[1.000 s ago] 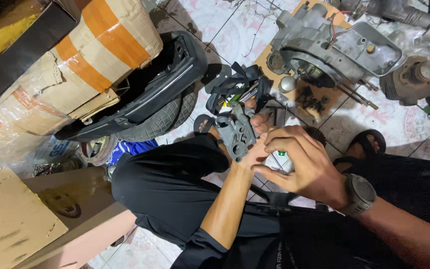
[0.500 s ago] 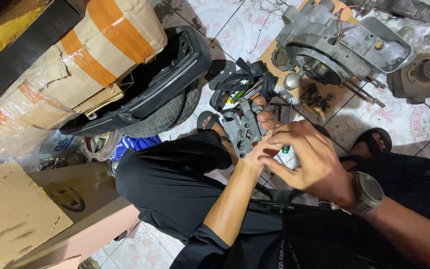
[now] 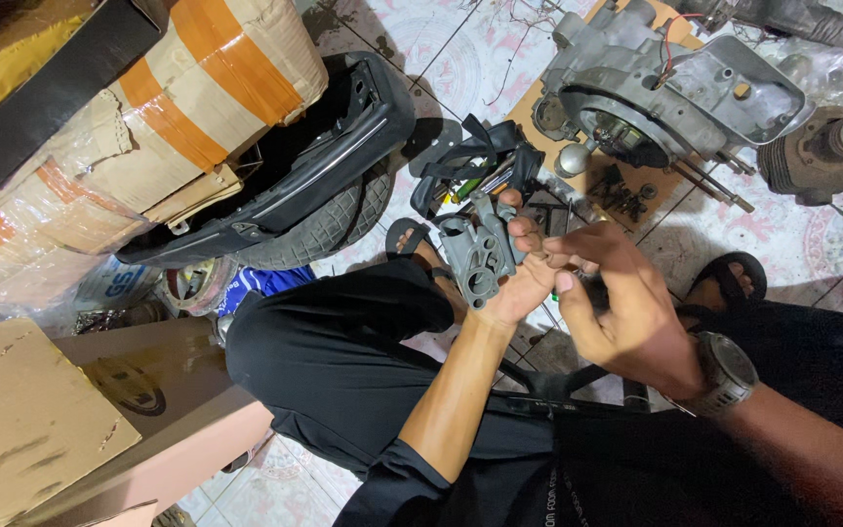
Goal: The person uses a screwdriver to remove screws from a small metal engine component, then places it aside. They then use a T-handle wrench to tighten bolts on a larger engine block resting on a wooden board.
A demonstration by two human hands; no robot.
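Engine work mid-way, small part in hand

Left hand (image 3: 517,278) is clamped around a small grey metal casting (image 3: 478,249), held up over the lap above the black tool bag (image 3: 475,166). Right hand (image 3: 622,307) pinches at the casting's edge with closed fingertips; whether it holds a screw or a tool I cannot tell. By my judgement the job is partway: the engine case (image 3: 675,93) lies open on the tiled floor (image 3: 441,39), loose bits beside it, nothing reassembled yet.

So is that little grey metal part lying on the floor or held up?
Held up: the left hand grips the grey metal part above the floor, right hand beside it.
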